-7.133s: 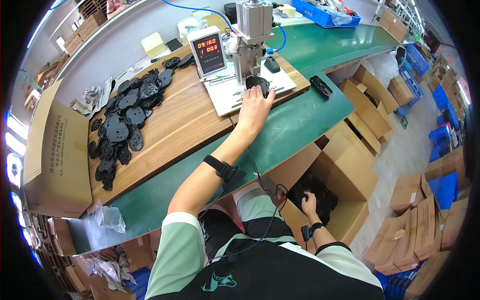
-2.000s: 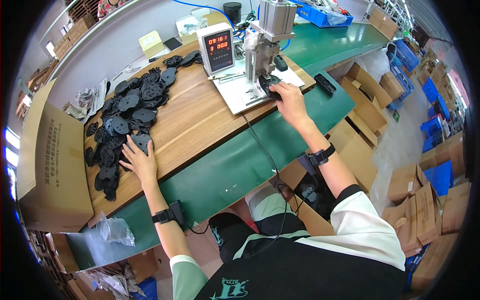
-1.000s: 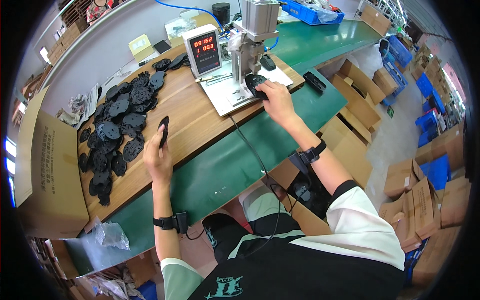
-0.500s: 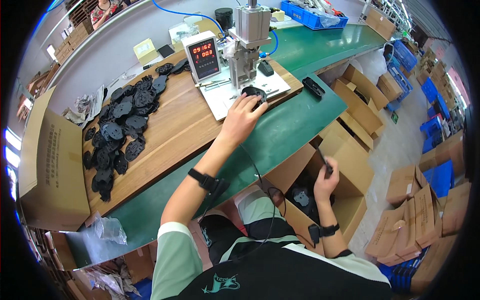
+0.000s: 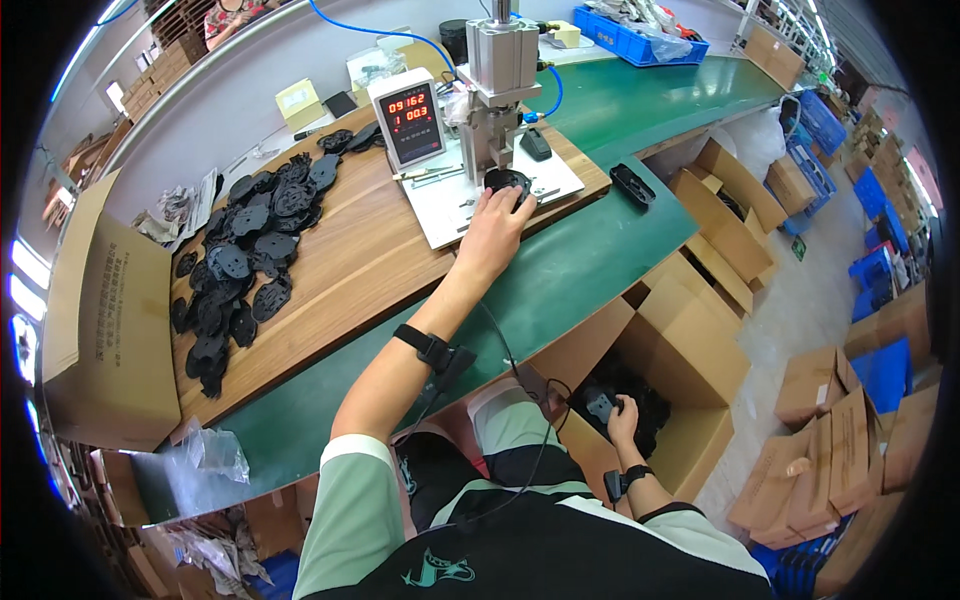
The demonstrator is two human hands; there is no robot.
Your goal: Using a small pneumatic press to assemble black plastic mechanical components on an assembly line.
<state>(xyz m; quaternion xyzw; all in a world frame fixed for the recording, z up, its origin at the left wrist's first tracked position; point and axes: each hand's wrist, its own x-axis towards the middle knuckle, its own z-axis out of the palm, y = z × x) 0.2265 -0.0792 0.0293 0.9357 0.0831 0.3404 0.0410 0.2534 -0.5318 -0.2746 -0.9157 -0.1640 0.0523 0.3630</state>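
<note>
My left hand [image 5: 492, 238] reaches to the base of a bench press [image 5: 500, 70]. Its fingers close on the near rim of a round black plastic part [image 5: 508, 183], which lies on the press's white base plate [image 5: 445, 228] under the ram. Down to the right, my right hand [image 5: 622, 424] is inside an open cardboard box [image 5: 705, 440]. Thumb and fingers there pinch the edge of a dark plastic cover [image 5: 601, 402], above more black parts in the box. The fingertips are partly hidden.
A heap of black plastic parts [image 5: 245, 235] covers the left of the wooden board [image 5: 345, 255]. A display box [image 5: 408, 115] with red digits stands beside the press. A black tray-shaped piece [image 5: 632, 186] lies on the green bench [image 5: 600, 240]. Further cartons [image 5: 810, 460] stand right.
My right hand has gone down into the box with the dark piece it held above it. My left hand stays at the part under the press, nearly unmoved. The view has shifted slightly.
</note>
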